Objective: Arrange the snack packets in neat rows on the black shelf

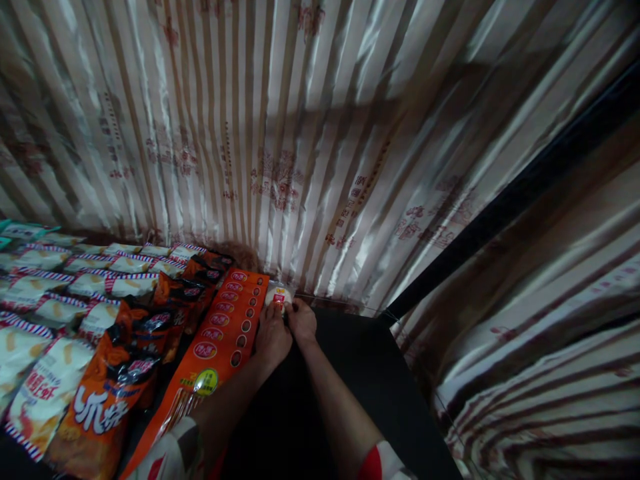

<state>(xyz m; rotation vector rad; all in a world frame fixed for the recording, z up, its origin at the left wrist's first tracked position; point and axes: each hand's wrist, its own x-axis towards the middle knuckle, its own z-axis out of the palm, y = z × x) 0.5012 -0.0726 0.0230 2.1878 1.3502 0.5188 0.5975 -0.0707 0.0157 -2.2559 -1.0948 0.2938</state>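
Observation:
A small clear packet with a round white item and a red label [278, 294] lies at the back of the black table, against the right side of a row of orange packs. My left hand [273, 338] has its fingers bent over the packet's near left part. At the packet's right edge, my right hand [303, 323] is closed, with thumb and fingers pinched on it. The fingertips of both hands are partly hidden. Close to my left forearm runs the long orange row of flat packs [220, 320], printed with red ovals.
Orange-and-black snack bags [100, 407] stand in a row further left. Beyond them are several rows of white snack bags [43, 383] with striped edges. A pleated printed curtain [280, 133] hangs behind the black table [360, 373]. A dark pole [500, 207] slants up from the table's back right corner.

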